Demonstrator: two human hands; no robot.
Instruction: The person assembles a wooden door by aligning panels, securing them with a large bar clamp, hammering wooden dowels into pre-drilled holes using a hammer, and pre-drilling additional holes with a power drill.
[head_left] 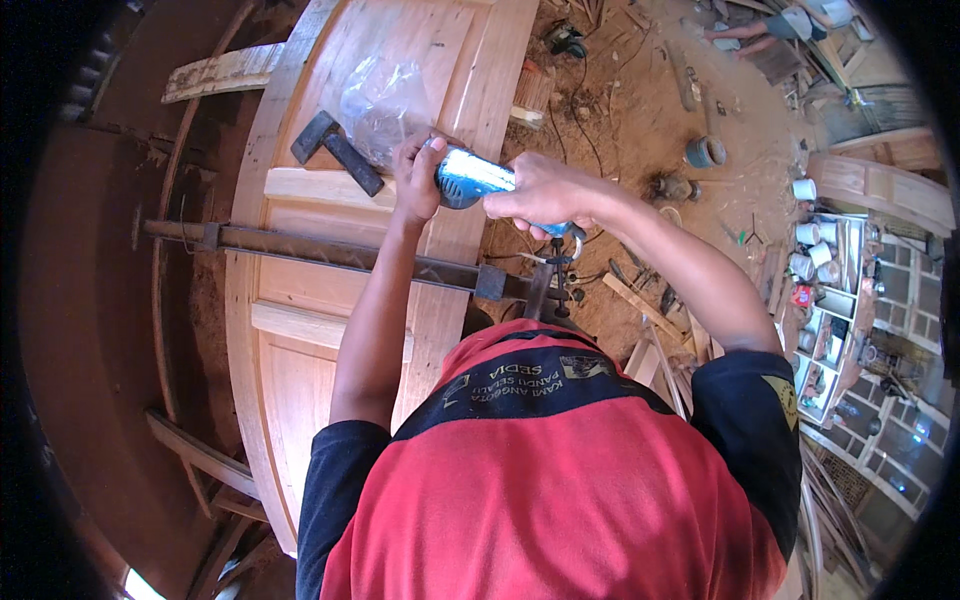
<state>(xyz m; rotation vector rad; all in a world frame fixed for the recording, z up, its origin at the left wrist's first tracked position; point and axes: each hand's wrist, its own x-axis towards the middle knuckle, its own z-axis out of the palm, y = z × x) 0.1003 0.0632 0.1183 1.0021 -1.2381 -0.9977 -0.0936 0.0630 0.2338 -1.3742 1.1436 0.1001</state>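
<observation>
My right hand (545,192) wraps the rear of the blue power tool (474,178), my left hand (416,180) grips its front end — presumably two holds to steady it; it sits above the wooden door (325,225); a long clamp bar (340,248) crosses beneath my forearm, probably squeezing the joints; a hammer (340,152) and plastic bag (385,98) lie handily near — on the door.
</observation>
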